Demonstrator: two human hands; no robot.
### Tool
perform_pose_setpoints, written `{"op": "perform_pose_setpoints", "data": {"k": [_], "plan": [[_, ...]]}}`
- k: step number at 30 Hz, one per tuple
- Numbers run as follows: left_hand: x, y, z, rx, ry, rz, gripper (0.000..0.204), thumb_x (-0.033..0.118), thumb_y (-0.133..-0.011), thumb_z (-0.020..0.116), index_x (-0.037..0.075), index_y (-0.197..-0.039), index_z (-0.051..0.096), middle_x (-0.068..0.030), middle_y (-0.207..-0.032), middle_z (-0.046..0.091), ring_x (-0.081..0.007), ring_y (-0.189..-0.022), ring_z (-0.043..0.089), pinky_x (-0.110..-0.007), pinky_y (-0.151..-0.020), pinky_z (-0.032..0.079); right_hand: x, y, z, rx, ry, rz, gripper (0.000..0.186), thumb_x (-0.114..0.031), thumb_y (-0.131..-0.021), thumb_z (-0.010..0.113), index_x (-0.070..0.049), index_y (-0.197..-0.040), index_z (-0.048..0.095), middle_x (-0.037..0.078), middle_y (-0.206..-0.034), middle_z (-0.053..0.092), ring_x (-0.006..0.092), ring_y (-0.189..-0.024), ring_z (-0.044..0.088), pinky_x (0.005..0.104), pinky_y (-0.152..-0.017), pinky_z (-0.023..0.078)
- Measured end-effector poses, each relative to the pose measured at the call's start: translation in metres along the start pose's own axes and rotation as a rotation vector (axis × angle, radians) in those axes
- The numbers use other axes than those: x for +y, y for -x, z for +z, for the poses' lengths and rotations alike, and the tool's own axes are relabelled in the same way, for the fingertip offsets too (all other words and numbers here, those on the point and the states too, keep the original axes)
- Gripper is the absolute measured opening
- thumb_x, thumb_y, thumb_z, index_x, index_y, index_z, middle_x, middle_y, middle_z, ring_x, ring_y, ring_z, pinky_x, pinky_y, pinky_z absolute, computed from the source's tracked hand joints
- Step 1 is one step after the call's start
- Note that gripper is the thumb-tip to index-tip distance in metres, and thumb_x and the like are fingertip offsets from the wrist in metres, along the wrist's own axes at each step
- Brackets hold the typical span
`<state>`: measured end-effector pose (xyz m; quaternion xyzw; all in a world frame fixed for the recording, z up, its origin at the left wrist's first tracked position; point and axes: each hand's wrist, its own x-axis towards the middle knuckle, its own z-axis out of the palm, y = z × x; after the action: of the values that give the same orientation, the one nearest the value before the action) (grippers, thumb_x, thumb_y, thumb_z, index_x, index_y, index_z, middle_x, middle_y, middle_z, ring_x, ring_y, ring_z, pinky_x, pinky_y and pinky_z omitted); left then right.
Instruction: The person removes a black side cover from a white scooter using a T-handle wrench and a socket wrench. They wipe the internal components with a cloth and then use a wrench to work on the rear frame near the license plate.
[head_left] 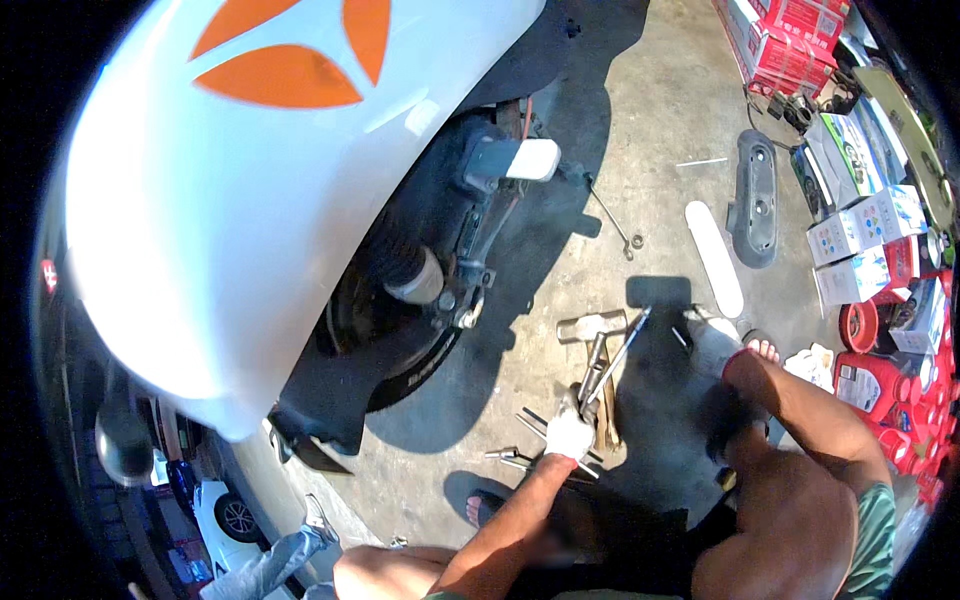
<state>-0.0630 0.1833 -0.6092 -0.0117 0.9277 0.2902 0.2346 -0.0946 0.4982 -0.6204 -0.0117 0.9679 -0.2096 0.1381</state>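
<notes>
My left hand (570,436), in a white glove with dark fingertips, is closed around a long thin metal rod (622,352) that points up and away to the right. Under and beside it on the floor lie a hammer (592,327), a dark-handled tool (594,368) and several metal bars and sockets (502,454). My right hand (714,342), gloved in white too, hangs lower right of the rod's tip with its fingers curled. A small thin bright piece (681,339) shows by those fingers; whether they grip it is hard to make out.
A white vehicle panel (230,230) with orange marks fills the left, over an exposed wheel assembly (430,270). Right of me lie a white strip (714,260), a grey oblong cover (756,200), boxes (868,225) and red bottles (870,385). Another person's foot (318,515) is lower left.
</notes>
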Motion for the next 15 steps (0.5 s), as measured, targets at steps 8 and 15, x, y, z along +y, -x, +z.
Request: {"op": "perform_pose_setpoints", "data": {"k": [8, 15], "plan": [[-0.042, 0.037, 0.008, -0.021, 0.113, -0.130, 0.042, 0.036, -0.091, 0.057, 0.005, -0.119, 0.057, -0.0248, -0.102, 0.066, -0.0380, -0.096, 0.064, -0.041, -0.082, 0.050, 0.000, 0.057, -0.023, -0.069, -0.154, 0.129, 0.029, -0.021, -0.086, 0.056, -0.003, -0.108, 0.056, 0.022, -0.093, 0.065, 0.0415, -0.084, 0.063, 0.0467, -0.071, 0.048], [-0.056, 0.060, 0.017, 0.123, 0.295, -0.204, 0.033, 0.031, -0.089, 0.053, 0.007, -0.111, 0.062, -0.0214, -0.094, 0.068, -0.0392, -0.092, 0.064, -0.044, -0.080, 0.049, 0.018, 0.098, -0.050, -0.114, -0.657, 0.250, 0.029, -0.015, -0.083, 0.061, -0.004, -0.110, 0.063, 0.014, -0.096, 0.068, 0.0255, -0.089, 0.067, 0.0355, -0.082, 0.051]]}}
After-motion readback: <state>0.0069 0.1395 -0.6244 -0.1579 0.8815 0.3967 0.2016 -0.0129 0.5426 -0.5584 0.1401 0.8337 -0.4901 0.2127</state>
